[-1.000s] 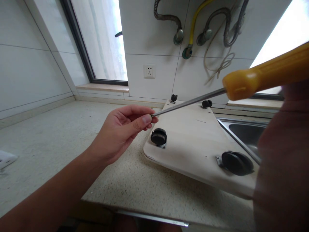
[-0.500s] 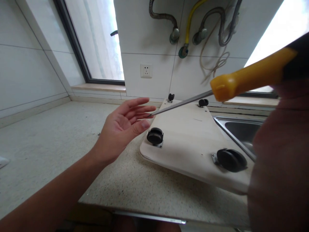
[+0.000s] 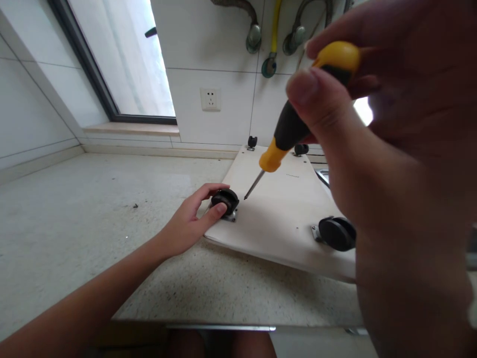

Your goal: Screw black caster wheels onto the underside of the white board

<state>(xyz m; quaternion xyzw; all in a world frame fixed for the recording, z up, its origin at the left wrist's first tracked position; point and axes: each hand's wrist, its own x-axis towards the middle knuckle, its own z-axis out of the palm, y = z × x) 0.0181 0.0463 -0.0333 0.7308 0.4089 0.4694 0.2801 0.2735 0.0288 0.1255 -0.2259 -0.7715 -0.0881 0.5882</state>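
My left hand (image 3: 199,215) grips a black caster wheel (image 3: 224,199) at the near left corner of a white board (image 3: 268,209), thumb and fingers on either side. A metal mounting plate with screws shows at the caster's base. In my right hand (image 3: 357,134) is a yellow and black screwdriver (image 3: 288,130), held by its handle and pointing down and left. Its tip hovers near the caster plate; whether it touches the board I cannot tell. Another black caster (image 3: 337,232) sits at the near right, and two smaller-looking ones stand at the far end.
The board lies on a speckled stone counter (image 3: 93,214), beside a steel sink (image 3: 323,175) mostly hidden by my right hand. Behind are a tiled wall with a socket (image 3: 210,99), a yellow pipe (image 3: 275,30), metal hoses and a window (image 3: 122,54).
My left hand has moved from open beside the board to gripping the near left caster. The screwdriver has swung from pointing left to pointing down, its tip lower and closer to that caster.
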